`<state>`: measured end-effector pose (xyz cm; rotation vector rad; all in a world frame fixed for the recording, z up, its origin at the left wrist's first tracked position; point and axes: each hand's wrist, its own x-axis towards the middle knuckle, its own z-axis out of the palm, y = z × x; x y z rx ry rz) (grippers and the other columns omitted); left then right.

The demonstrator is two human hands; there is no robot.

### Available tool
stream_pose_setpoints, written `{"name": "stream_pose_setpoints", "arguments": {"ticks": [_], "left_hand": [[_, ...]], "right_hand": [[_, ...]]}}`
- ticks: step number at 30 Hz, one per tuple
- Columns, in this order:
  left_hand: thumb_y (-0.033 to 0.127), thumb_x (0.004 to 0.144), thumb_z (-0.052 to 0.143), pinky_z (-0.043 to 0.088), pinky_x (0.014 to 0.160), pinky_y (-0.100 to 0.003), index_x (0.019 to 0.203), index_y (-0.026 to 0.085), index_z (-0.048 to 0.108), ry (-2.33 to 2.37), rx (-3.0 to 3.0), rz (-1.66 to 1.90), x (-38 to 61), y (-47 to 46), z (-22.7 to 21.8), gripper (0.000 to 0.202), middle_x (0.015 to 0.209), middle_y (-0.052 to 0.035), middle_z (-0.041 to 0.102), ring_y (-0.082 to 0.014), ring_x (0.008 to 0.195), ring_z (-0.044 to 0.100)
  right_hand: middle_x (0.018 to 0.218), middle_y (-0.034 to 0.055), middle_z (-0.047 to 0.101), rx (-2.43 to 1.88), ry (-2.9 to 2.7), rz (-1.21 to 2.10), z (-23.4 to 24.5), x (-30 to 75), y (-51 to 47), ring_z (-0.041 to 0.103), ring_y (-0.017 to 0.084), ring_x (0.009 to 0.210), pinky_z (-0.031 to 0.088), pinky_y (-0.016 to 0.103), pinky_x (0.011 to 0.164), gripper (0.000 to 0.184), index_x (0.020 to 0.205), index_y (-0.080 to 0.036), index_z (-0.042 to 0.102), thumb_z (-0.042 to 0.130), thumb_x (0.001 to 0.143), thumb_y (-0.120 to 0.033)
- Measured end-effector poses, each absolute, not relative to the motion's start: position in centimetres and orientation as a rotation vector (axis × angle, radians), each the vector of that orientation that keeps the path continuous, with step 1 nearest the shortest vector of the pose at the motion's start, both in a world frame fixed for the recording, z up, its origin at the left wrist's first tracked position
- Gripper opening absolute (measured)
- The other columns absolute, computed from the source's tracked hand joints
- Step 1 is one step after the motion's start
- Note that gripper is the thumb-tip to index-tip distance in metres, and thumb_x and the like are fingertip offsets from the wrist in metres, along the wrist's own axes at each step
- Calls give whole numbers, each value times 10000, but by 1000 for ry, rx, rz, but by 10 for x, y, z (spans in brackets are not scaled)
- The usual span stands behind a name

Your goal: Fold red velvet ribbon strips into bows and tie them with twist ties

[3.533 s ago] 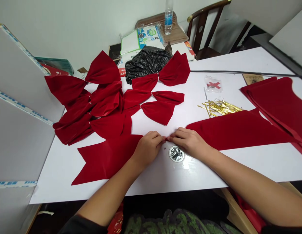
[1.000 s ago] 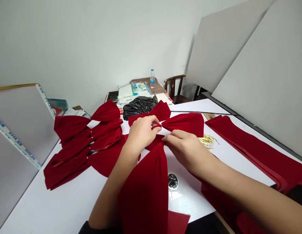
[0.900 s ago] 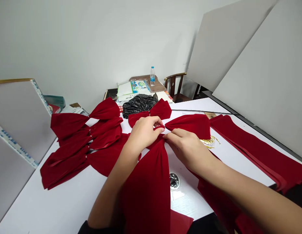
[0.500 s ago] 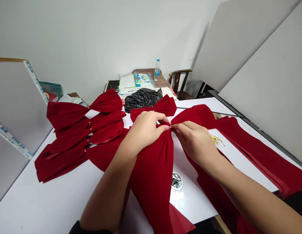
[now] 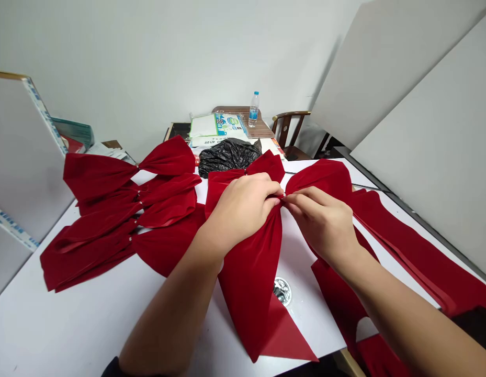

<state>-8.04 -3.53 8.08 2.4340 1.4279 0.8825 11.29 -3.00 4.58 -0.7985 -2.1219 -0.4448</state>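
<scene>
I hold a red velvet bow up off the white table. My left hand is closed round its gathered centre. My right hand pinches the same centre from the right, where a small metal tie glints between my fingertips. One long tail hangs down toward the front edge, another trails under my right forearm. A loop fans out behind my right hand.
Several finished red bows lie piled at the left. Another bow and a black plastic bag lie behind my hands. Flat red strips lie on the right. A foil-covered round object sits near the front. White boards lean on both sides.
I have lifted the gathered red piece off the table and raised it, with both hands still pinching its centre. My view has tilted up, and the tails now hang lower.
</scene>
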Motion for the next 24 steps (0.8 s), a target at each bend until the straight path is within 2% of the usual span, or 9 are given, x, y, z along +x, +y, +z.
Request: {"name": "stream_pose_setpoints", "arguments": {"ticks": [3, 8, 13, 17, 20, 24], "left_hand": [[166, 944, 599, 513, 869, -322, 1056, 239, 772, 1327, 2442, 923, -82, -36, 80, 218, 1026, -17, 723, -183, 976, 666], [169, 938, 620, 515, 876, -304, 1051, 254, 781, 1278, 2457, 975, -85, -34, 78, 214, 1013, 5, 724, -164, 965, 664], [174, 967, 587, 508, 871, -305, 1073, 242, 779, 1252, 2500, 997, -84, -35, 80, 229, 1012, -1, 729, -161, 976, 659], [191, 984, 565, 498, 884, -323, 1066, 234, 777, 1255, 2528, 1003, -83, -37, 82, 231, 1019, -21, 731, -171, 969, 662], [205, 990, 556, 483, 882, -337, 1056, 241, 773, 1290, 2551, 988, -82, -37, 81, 230, 1010, -23, 729, -178, 963, 663], [209, 1003, 532, 454, 873, -345, 1069, 241, 766, 1317, 2578, 960, -79, -36, 79, 245, 1012, -19, 723, -175, 963, 651]], "right_hand": [[823, 3, 658, -797, -2072, -486, 44, 115, -27, 609, 97, 696, 463, 198, 607, 51, 957, -161, 627, 663, 938, -130], [962, 51, 664, -733, -2010, -538, 38, 117, -22, 658, 107, 771, 514, 185, 637, 206, 1132, -164, 560, 668, 957, -186], [966, 48, 668, -700, -2021, -633, 41, 121, -21, 660, 105, 783, 522, 173, 644, 194, 1126, -164, 574, 667, 960, -200], [1007, 63, 669, -725, -2099, -612, 44, 125, -21, 685, 144, 854, 553, 223, 696, 172, 1164, -204, 563, 596, 996, -188], [1025, 69, 673, -742, -2120, -620, 44, 127, -21, 690, 157, 865, 564, 247, 731, 182, 1166, -212, 564, 604, 990, -193], [1008, 64, 667, -744, -2117, -634, 42, 128, -20, 685, 147, 846, 551, 232, 696, 190, 1173, -206, 558, 610, 991, -193]]}}
